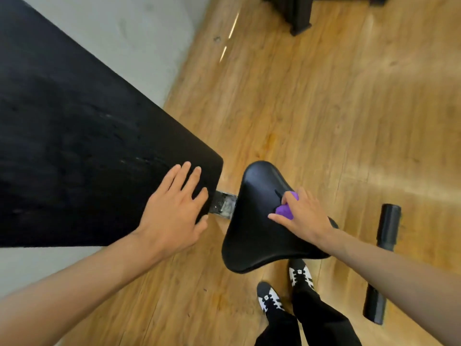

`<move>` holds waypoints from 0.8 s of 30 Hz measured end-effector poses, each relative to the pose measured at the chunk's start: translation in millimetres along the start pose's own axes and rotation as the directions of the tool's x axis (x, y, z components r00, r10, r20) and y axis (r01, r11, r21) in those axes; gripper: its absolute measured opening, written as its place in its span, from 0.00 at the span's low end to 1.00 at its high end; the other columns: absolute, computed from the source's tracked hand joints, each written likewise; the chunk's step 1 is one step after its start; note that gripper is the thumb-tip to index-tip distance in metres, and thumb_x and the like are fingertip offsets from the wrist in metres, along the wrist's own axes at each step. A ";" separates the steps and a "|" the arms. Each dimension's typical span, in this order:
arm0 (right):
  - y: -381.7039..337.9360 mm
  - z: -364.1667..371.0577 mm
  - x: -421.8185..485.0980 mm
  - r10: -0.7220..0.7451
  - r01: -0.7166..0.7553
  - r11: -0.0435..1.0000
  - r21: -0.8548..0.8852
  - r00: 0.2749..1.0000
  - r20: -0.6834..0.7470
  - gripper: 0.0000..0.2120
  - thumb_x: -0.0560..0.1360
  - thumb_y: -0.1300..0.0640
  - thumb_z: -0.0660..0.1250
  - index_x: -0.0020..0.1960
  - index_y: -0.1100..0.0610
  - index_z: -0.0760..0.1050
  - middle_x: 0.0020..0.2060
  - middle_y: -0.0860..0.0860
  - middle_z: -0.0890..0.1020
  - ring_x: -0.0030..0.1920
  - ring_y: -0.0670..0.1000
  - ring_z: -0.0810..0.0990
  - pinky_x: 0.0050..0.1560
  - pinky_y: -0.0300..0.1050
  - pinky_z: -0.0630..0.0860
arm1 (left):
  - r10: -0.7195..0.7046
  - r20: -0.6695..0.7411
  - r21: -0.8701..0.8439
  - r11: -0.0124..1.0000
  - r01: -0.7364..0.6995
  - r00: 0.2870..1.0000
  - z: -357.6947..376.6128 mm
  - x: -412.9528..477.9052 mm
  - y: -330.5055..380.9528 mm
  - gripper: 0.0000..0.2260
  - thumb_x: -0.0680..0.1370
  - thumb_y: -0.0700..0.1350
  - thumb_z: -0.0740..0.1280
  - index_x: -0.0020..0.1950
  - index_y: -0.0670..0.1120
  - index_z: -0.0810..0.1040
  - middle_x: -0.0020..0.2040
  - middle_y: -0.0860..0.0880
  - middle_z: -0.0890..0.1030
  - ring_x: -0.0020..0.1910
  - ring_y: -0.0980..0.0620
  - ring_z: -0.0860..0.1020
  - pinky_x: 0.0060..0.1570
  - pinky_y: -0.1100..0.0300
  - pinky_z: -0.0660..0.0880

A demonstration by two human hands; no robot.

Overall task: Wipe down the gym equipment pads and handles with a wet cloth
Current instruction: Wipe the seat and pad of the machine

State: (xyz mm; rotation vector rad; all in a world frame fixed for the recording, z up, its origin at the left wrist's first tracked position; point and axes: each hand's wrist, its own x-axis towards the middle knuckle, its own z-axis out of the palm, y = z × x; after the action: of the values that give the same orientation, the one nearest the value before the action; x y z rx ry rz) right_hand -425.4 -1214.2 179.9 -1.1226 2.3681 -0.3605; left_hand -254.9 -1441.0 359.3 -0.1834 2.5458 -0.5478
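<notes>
Head view: cloth on the seat, other hand flat on the back pad

Head camera looks down on a black roller bar [385, 263] that lies on the floor to the right of the seat [254, 240], apart from it. A scuffed metal bracket [223, 204] shows in the gap between seat and back pad [74, 146]. Two black-and-white shoes [270, 298] stand just below the seat. Another black machine base [296, 13] sits at the top edge. The left hand [174, 211] lies flat on the back pad's lower corner, fingers spread. The right hand [304, 216] curls over a bunched purple cloth [284, 211] and presses it on the seat's middle. The floor [324, 96] is wood plank, and a grey wall [112, 33] runs behind the back pad.
</notes>
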 end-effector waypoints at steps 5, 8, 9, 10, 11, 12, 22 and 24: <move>-70.4 -109.1 12.9 -0.092 0.109 0.986 0.128 0.987 -0.135 0.29 0.70 0.24 0.59 0.51 0.49 0.71 0.47 0.47 0.69 0.48 0.50 0.71 0.48 0.46 0.74 | -0.001 -0.097 0.034 0.999 0.004 0.995 -66.2 -35.0 -45.5 0.29 0.81 0.63 0.58 0.74 0.46 0.77 0.78 0.37 0.69 0.80 0.36 0.64 0.79 0.40 0.53; -121.4 -170.4 31.8 -0.206 0.223 0.972 0.067 0.957 -0.203 0.30 0.69 0.21 0.55 0.50 0.47 0.70 0.47 0.46 0.68 0.48 0.48 0.69 0.48 0.44 0.72 | 0.023 -0.129 0.050 0.999 -0.017 0.991 -101.0 -56.7 -75.9 0.30 0.80 0.61 0.53 0.69 0.43 0.81 0.72 0.36 0.77 0.73 0.34 0.73 0.76 0.38 0.60; -140.4 -189.9 38.0 -0.239 0.258 0.965 0.053 0.944 -0.229 0.30 0.70 0.21 0.55 0.50 0.47 0.70 0.47 0.46 0.69 0.48 0.47 0.69 0.47 0.43 0.71 | 0.025 -0.138 0.056 0.998 -0.018 0.990 -109.0 -66.2 -84.6 0.30 0.80 0.60 0.53 0.68 0.43 0.82 0.71 0.36 0.77 0.72 0.34 0.74 0.76 0.38 0.61; -158.9 -208.6 45.8 -0.276 0.296 0.954 0.040 0.925 -0.262 0.29 0.70 0.22 0.56 0.50 0.47 0.71 0.47 0.46 0.69 0.48 0.47 0.69 0.47 0.42 0.69 | 0.013 -0.161 0.059 0.998 -0.003 0.987 -116.9 -75.2 -93.7 0.30 0.80 0.61 0.53 0.68 0.43 0.82 0.70 0.36 0.78 0.72 0.35 0.74 0.75 0.38 0.61; -177.7 -226.1 52.4 -0.313 0.336 0.942 0.027 0.902 -0.296 0.28 0.71 0.23 0.58 0.51 0.47 0.71 0.47 0.46 0.69 0.47 0.47 0.69 0.47 0.41 0.69 | -0.005 -0.188 0.056 0.998 0.015 0.982 -123.9 -83.4 -103.2 0.30 0.80 0.61 0.53 0.68 0.43 0.81 0.70 0.37 0.78 0.72 0.35 0.74 0.76 0.39 0.60; -196.5 -241.9 57.7 -0.352 0.378 0.926 0.016 0.876 -0.329 0.28 0.72 0.24 0.59 0.51 0.48 0.72 0.47 0.46 0.69 0.47 0.47 0.69 0.47 0.41 0.70 | -0.026 -0.209 0.052 0.998 0.038 0.978 -129.3 -91.3 -113.9 0.30 0.81 0.62 0.53 0.69 0.44 0.81 0.71 0.37 0.78 0.72 0.35 0.74 0.76 0.39 0.59; -343.6 -315.8 86.1 -0.598 0.675 0.737 0.038 0.677 -0.430 0.17 0.78 0.45 0.68 0.65 0.48 0.74 0.52 0.48 0.71 0.54 0.47 0.71 0.55 0.46 0.77 | -0.091 -0.317 0.086 0.989 0.125 0.944 -118.6 -142.9 -173.4 0.30 0.81 0.62 0.58 0.73 0.42 0.75 0.73 0.36 0.74 0.74 0.34 0.71 0.77 0.38 0.57; -363.7 -316.4 96.4 -0.658 0.734 0.673 0.089 0.649 -0.383 0.18 0.80 0.53 0.69 0.69 0.49 0.72 0.54 0.49 0.71 0.55 0.48 0.72 0.58 0.47 0.77 | -0.083 -0.333 0.090 0.989 0.119 0.939 -107.5 -143.8 -171.9 0.30 0.81 0.62 0.59 0.74 0.42 0.75 0.74 0.37 0.74 0.74 0.35 0.71 0.77 0.39 0.56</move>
State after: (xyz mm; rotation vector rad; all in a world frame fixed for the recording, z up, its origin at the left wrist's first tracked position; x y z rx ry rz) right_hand -410.8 -1508.6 573.3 -1.9614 1.9339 -1.1476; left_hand -184.6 -1526.5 582.0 -0.1982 2.8300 -0.8163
